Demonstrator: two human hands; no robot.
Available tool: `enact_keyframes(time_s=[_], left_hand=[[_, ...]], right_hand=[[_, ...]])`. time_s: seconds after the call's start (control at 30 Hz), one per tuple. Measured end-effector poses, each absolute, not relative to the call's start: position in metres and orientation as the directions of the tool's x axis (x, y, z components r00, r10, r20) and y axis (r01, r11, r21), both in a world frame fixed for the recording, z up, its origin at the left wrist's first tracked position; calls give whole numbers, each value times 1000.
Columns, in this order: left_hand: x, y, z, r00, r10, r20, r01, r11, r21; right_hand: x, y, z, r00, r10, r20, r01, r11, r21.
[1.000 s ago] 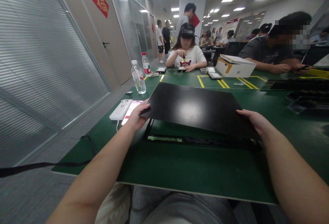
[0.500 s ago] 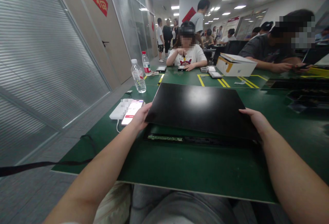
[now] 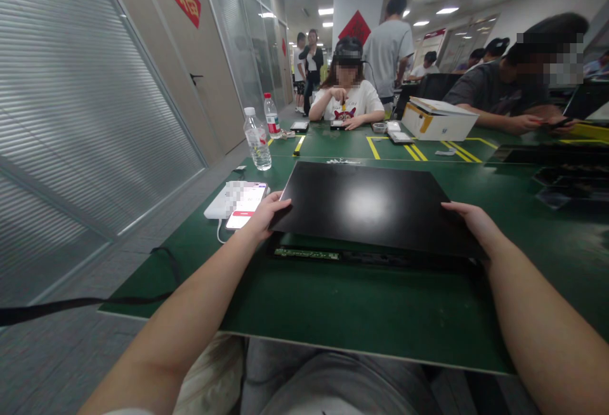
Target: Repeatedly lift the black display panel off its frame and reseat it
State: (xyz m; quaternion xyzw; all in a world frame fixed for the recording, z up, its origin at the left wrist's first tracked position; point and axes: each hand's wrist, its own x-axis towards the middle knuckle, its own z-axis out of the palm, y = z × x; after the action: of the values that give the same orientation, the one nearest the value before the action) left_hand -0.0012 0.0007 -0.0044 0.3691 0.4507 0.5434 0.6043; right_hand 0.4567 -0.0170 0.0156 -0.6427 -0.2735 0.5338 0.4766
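A flat black display panel (image 3: 361,205) is held between my two hands, its glossy face up and reflecting a bright light. My left hand (image 3: 270,213) grips its left edge with the thumb on top. At the right edge my right hand (image 3: 471,224) holds it, thumb along the rim and fingers hidden below. Under the panel's near edge a dark strip with a green circuit board (image 3: 307,254) shows on the green table (image 3: 371,313). Whether the strip touches the panel I cannot tell.
Left of the panel lie a phone (image 3: 246,205) and a white box (image 3: 221,202) with a cable. Two water bottles, one clear-capped (image 3: 257,142) and one red-capped (image 3: 271,117), stand behind. Dark panels (image 3: 566,174) are stacked at right; a white carton (image 3: 440,120) and co-workers are across.
The panel's far edge has dipped slightly toward the table, uncovering a small pale item behind it. My left thumb now lies on the panel's top face. A person in the background has moved.
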Motion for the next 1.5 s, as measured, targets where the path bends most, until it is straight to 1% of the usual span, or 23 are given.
enact_keyframes(time_s=[0.07,0.1,0.17,0.27,0.37,0.47,0.7,0.83,1.03,1.13,1.33,1.5], left_hand=[[-1,1,-4,-24,991,-132,-314,118,942],[-1,1,-3,-40,991,-125,-314,106,943],[-2,1,-1,-62,993,-103,-324,78,943],[-6,1,7,-73,996,-51,-350,23,936],[-11,1,13,-81,997,-14,-357,-16,934],[-13,2,16,-97,995,-11,-342,-23,939],[-8,-1,12,-124,992,-20,-303,-19,953],[-4,-1,9,-120,993,-1,-285,-34,958],[0,-1,2,-138,989,-60,-249,24,968],[2,-1,0,-135,988,-81,-241,46,969],[4,-2,3,-153,981,-121,-216,86,973],[8,-4,6,-186,972,-143,-194,107,975]], right_hand=[[457,-17,20,275,797,-537,-207,-497,-843],[457,-17,22,263,786,-560,-233,-511,-827],[457,-16,26,233,819,-525,-280,-460,-842],[458,-12,25,243,881,-405,-308,-326,-894],[462,-6,18,284,907,-310,-266,-236,-935],[467,-1,10,293,918,-266,-224,-205,-953],[471,-2,6,434,873,-222,-45,-224,-973],[471,0,5,466,870,-164,46,-209,-977],[474,1,-3,505,862,-51,222,-187,-957],[479,3,-9,503,864,-18,293,-190,-937],[487,10,-22,489,872,30,353,-166,-921],[485,10,-20,504,862,50,365,-160,-917]])
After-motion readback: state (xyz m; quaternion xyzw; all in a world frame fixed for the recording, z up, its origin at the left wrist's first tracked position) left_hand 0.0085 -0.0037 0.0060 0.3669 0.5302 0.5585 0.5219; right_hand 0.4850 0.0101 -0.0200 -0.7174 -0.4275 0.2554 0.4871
